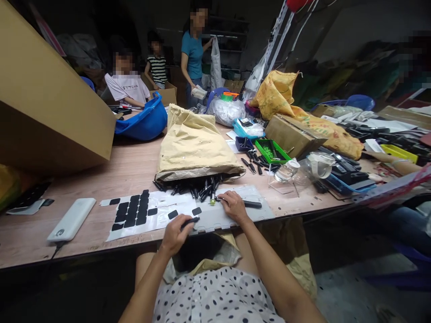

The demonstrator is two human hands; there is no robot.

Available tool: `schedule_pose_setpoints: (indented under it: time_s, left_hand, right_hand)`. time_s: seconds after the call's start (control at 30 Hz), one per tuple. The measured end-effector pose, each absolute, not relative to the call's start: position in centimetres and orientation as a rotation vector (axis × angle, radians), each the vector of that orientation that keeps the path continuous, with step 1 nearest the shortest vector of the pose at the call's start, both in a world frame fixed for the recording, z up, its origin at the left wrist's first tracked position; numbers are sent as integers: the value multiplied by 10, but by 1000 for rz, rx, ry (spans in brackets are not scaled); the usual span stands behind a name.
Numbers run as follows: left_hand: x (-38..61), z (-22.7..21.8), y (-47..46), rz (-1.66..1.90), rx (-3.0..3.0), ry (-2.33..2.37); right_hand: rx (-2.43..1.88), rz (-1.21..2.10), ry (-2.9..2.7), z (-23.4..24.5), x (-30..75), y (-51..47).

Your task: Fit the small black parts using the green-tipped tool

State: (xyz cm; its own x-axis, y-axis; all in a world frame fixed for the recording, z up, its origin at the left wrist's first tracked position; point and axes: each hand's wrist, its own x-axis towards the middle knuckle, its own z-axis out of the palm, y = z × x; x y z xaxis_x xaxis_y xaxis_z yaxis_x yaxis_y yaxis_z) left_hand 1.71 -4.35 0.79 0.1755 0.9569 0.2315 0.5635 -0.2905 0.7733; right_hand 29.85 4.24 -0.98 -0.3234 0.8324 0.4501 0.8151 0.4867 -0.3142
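Note:
My left hand (175,233) is closed around a small black pen-like part (190,220) at the table's front edge. My right hand (233,205) rests on a white sheet (215,215), fingers curled around another black stick-shaped part (252,204). Left of my hands lies a backing sheet with several black rectangular stickers (133,210). Just beyond my hands, a pile of black parts (195,186) spills from the mouth of a tan paper sack (193,143).
A white power bank (71,219) lies at front left. A big cardboard box (43,103) and a blue basin (144,121) stand at left. Green tray (271,150), clear cup (286,171) and more black parts sit right. Three people work at the far end.

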Motion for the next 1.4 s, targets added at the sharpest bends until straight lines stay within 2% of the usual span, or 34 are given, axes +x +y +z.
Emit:
schedule_pose_setpoints:
  time_s: [0.13, 0.37, 0.47, 0.6, 0.73, 0.8, 0.9, 1.0, 1.07, 1.23, 1.4]
  left_hand:
    - [38, 0, -87, 692, 1908, 1295]
    - [49, -30, -94, -117, 1741, 1710]
    - [49, -25, -93, -259, 1740, 1662]
    - [46, 6, -84, -14, 1745, 1422]
    - [33, 41, -47, 345, 1500, 1214]
    - [20, 53, -19, 585, 1392, 1346]
    - [-3, 61, 24, 879, 1233, 1828]
    - [-18, 63, 58, 874, 1105, 2349]
    - [-22, 63, 73, 774, 1063, 2509]
    - [-26, 62, 92, 611, 972, 2566]
    - [-37, 59, 86, 656, 1003, 2558]
  right_hand:
    - [-1365, 35, -2176, -9, 299, 42]
    - [-1360, 18, -2157, -11, 298, 43]
    - [-1355, 9, -2141, -12, 299, 44]
    - [-1342, 3, -2144, -12, 300, 43]
    - [-1350, 15, -2148, -13, 300, 42]
    - [-1350, 23, -2144, -13, 300, 42]
    - [-1349, 25, -2141, -13, 300, 42]
    - [-1359, 27, -2150, -12, 299, 41]
    - [-1367, 35, -2157, -11, 299, 41]
    - [-1387, 44, -2150, -11, 298, 41]
    - [-1398, 41, -2153, -11, 298, 42]
